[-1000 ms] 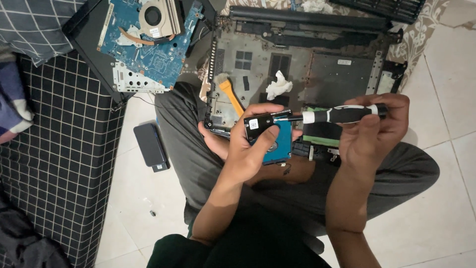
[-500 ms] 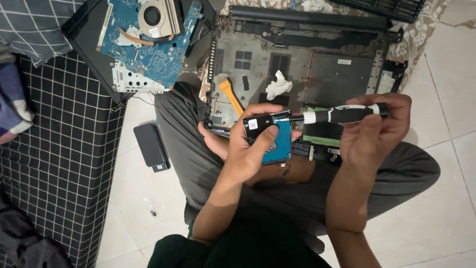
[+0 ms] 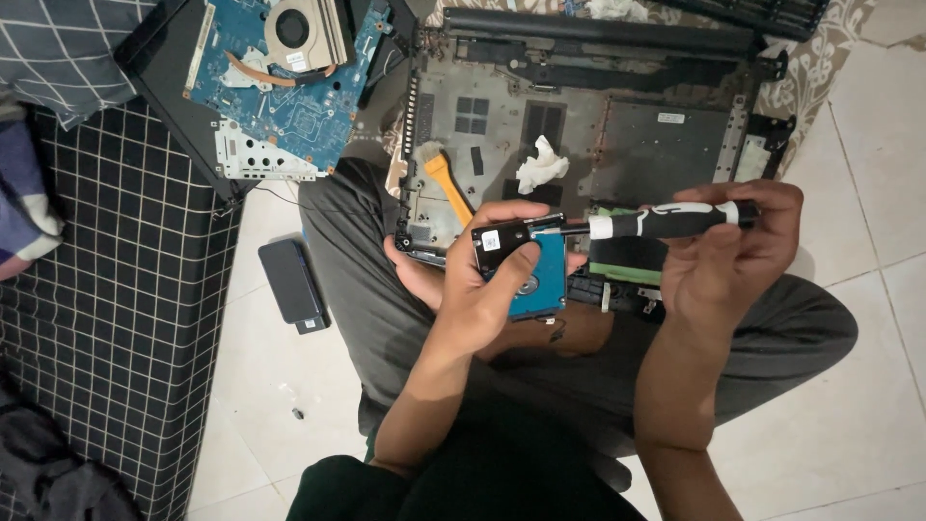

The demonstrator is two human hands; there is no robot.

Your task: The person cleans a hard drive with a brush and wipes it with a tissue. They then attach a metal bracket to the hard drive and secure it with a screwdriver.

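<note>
My left hand (image 3: 479, 275) grips a small hard drive (image 3: 536, 275) with a blue underside and a black edge, held above my lap. My right hand (image 3: 725, 253) holds a black and white screwdriver (image 3: 666, 222) level, its metal tip touching the drive's top right corner. Behind both hands lies an opened laptop base (image 3: 579, 125), its inside bare and grey.
A blue motherboard with a fan (image 3: 280, 77) rests on a black panel at the upper left. An orange pry tool (image 3: 446, 183) and a crumpled white tissue (image 3: 540, 166) lie in the laptop base. A black rectangular device (image 3: 289, 282) and a tiny screw (image 3: 297, 413) lie on the white tiles. A checked mattress (image 3: 106, 318) runs along the left.
</note>
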